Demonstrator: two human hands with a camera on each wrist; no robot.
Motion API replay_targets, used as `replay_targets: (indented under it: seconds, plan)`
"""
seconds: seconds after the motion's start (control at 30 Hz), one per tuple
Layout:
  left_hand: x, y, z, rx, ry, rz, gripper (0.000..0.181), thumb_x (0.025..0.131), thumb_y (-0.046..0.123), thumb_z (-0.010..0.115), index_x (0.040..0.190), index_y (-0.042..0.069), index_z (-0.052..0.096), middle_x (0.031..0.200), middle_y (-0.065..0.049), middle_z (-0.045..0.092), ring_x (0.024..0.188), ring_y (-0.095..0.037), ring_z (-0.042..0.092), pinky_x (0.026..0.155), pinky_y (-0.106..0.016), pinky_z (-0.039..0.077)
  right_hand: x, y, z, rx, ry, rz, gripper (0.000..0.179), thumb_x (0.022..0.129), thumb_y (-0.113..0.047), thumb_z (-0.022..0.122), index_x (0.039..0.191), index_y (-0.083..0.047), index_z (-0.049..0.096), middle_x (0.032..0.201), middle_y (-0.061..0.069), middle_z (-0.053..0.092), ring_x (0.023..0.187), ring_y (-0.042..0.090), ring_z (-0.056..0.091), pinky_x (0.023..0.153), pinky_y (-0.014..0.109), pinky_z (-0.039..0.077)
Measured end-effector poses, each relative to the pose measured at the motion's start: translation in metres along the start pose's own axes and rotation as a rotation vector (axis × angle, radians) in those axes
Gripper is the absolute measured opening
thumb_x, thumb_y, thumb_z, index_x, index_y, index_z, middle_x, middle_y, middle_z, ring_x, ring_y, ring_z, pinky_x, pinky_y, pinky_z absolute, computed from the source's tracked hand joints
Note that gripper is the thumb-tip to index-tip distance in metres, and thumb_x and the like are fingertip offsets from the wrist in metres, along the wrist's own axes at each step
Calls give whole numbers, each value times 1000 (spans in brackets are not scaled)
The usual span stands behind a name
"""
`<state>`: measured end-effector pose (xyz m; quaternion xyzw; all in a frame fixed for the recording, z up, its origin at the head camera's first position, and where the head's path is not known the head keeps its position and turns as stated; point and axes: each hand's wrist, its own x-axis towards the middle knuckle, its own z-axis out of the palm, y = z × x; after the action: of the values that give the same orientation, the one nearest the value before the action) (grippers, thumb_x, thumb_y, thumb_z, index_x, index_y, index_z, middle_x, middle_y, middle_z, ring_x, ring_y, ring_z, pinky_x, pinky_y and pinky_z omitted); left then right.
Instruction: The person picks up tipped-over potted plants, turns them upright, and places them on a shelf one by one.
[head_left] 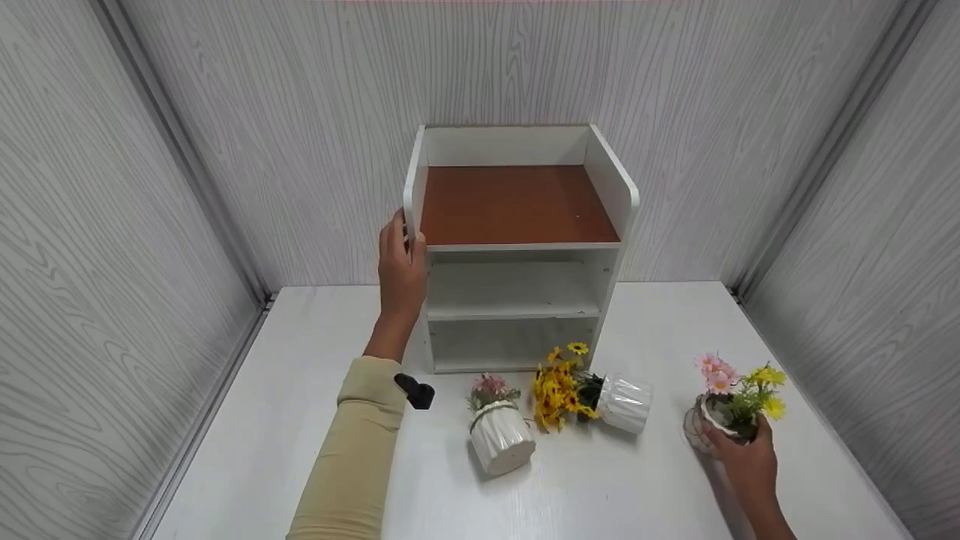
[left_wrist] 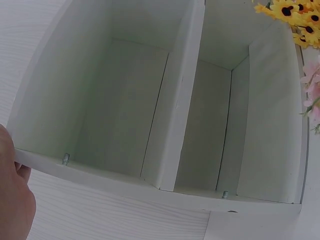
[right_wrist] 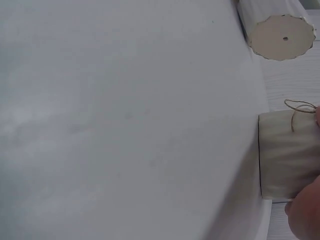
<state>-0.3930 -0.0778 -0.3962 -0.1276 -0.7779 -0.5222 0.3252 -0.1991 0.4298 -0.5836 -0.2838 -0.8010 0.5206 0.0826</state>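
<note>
A small white shelf unit point(head_left: 521, 309) with a brown top board point(head_left: 517, 206) stands at the back of the table. My left hand point(head_left: 403, 274) grips the front edge of its left side panel point(head_left: 414, 180), thumb in front and fingers along the outer face. In the left wrist view, part of that hand point(left_wrist: 15, 190) shows at the panel's edge. Far to the right, my right hand point(head_left: 746, 461) holds a white flowerpot point(head_left: 696, 429) of pink and yellow artificial flowers upright. The right wrist view shows this pot point(right_wrist: 282, 155) with a string loop near its rim.
A white pot point(head_left: 504, 442) with pink flowers lies tipped in front of the shelf unit. Beside it another white pot point(head_left: 627, 403) lies on its side, its yellow flowers point(head_left: 556, 394) pointing left. Wood-grain panels point(head_left: 315, 112) enclose the white table point(head_left: 600, 495) at the back and sides.
</note>
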Motion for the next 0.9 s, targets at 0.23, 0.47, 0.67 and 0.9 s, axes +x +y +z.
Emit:
replay_targets:
  seconds: [0.23, 0.47, 0.67, 0.9]
  plan:
    - [0, 0, 1, 18, -3, 4, 55, 109, 29, 42, 157, 7, 29, 149, -10, 42, 138, -21, 46, 112, -41, 44, -1, 4, 1, 25, 48, -3, 131, 78, -58, 81, 161, -4, -5, 164, 30, 12, 149, 45, 25, 116, 54, 32]
    - [0, 2, -1, 14, -2, -14, 54, 109, 28, 43, 157, 8, 30, 149, -9, 42, 138, -21, 47, 111, -40, 44, -2, 4, 1, 47, 81, -20, 127, 78, -55, 81, 162, -5, 0, 165, 27, 13, 150, 43, 25, 117, 54, 31]
    - [0, 3, 0, 10, -11, -23, 55, 109, 29, 43, 158, 10, 29, 149, -9, 42, 138, -21, 46, 111, -42, 44, -8, -12, -5, 68, 84, -30, 121, 81, -52, 81, 163, -8, 4, 166, 22, 16, 149, 38, 28, 117, 52, 32]
    - [3, 2, 2, 18, -18, -10, 56, 108, 30, 42, 158, 8, 29, 149, -10, 42, 138, -21, 46, 111, -41, 44, -21, -45, -5, 74, 77, -82, 118, 82, -50, 81, 163, -11, 6, 167, 18, 16, 151, 34, 25, 118, 51, 31]
